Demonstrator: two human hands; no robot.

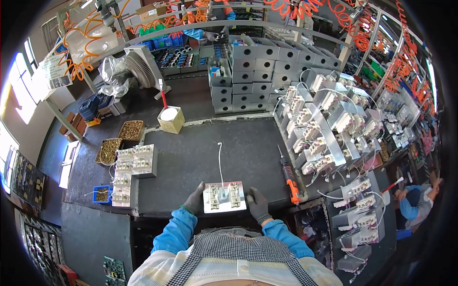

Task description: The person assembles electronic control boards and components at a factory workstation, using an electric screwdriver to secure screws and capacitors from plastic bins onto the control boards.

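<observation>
At the near edge of the bench lies a silvery metal plate (222, 206) carrying two pale electrical modules and a white wire (220, 162) that runs away from me over the dark mat. My left hand (194, 199), in a dark grey glove, grips the plate's left edge. The right edge is between the fingers of my right hand (258, 205), gloved alike; its fingertips are partly hidden. To the right of that hand rests an orange and black electric screwdriver (290, 181), its bit pointing away. Similar module assemblies (144, 159) stand in a group on the left.
Trays of small brass-coloured parts (109, 150) sit at left, near a small blue bin (101, 194). A cream box (171, 120) holds a white pot and a red-handled brush. Metal housings (243, 88) are stacked at the back. Wired assemblies (329, 119) crowd the right; orange coiled hoses (362, 38) hang overhead.
</observation>
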